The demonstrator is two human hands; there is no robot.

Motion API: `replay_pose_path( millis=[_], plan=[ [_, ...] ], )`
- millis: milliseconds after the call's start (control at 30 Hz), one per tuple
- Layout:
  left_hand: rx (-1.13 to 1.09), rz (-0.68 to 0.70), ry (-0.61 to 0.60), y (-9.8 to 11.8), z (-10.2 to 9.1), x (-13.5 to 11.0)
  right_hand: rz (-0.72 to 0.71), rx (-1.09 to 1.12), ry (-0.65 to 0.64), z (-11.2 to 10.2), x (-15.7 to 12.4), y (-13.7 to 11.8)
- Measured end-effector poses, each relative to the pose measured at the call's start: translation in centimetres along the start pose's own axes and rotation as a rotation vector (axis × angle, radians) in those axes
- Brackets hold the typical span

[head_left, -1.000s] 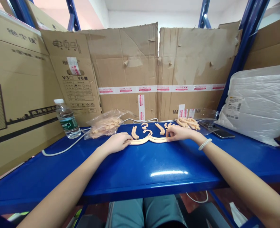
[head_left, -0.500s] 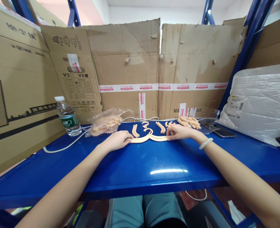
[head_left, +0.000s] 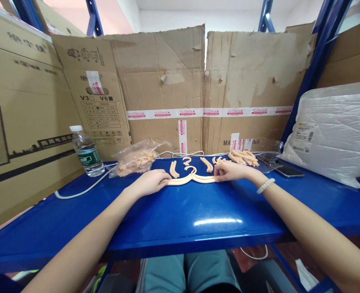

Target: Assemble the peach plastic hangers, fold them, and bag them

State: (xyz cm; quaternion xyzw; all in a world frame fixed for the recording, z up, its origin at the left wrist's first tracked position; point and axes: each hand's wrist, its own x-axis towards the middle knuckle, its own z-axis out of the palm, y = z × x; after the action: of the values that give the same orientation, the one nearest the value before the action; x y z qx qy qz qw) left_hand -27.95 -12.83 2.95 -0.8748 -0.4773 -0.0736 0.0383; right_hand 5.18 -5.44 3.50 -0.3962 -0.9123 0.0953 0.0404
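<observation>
A beige plastic clothes hanger (head_left: 183, 180) with a small hook lies on the blue table (head_left: 180, 219), its hook pointing away from me. My left hand (head_left: 152, 181) pinches the tip of its left arm, and my right hand (head_left: 230, 171) pinches the tip of its right arm. Just beyond it are loose hanger arms (head_left: 174, 169) on the left, more arms (head_left: 206, 164) on the right, and hooks (head_left: 186, 161) between them. More small hooks (head_left: 218, 160) lie partly behind my right hand.
A clear bag of beige parts (head_left: 137, 160) and a water bottle (head_left: 89, 156) stand at the left. Back right are a pile of beige parts (head_left: 243, 158), a phone (head_left: 290, 171) and a white wrapped package (head_left: 329, 134). Cardboard (head_left: 164, 89) walls the back; a white cable (head_left: 76, 195) crosses the left.
Both hands keep their hold on the hanger's ends, and the hanger stays in place. Only a slight shift of the camera view shows.
</observation>
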Motion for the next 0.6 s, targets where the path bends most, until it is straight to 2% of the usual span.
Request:
replay_pose_path(
  millis=[300, 600],
  plan=[
    [-0.031, 0.001, 0.113, -0.5, 0.4, 0.2, 0.013, 0.018, 0.091, -0.2, 0.0, 0.6],
    [-0.014, 0.054, 0.193, -2.2, 1.9, 0.8, 0.058, -0.071, 0.090, -0.7, -0.2, 0.3]
  ],
)
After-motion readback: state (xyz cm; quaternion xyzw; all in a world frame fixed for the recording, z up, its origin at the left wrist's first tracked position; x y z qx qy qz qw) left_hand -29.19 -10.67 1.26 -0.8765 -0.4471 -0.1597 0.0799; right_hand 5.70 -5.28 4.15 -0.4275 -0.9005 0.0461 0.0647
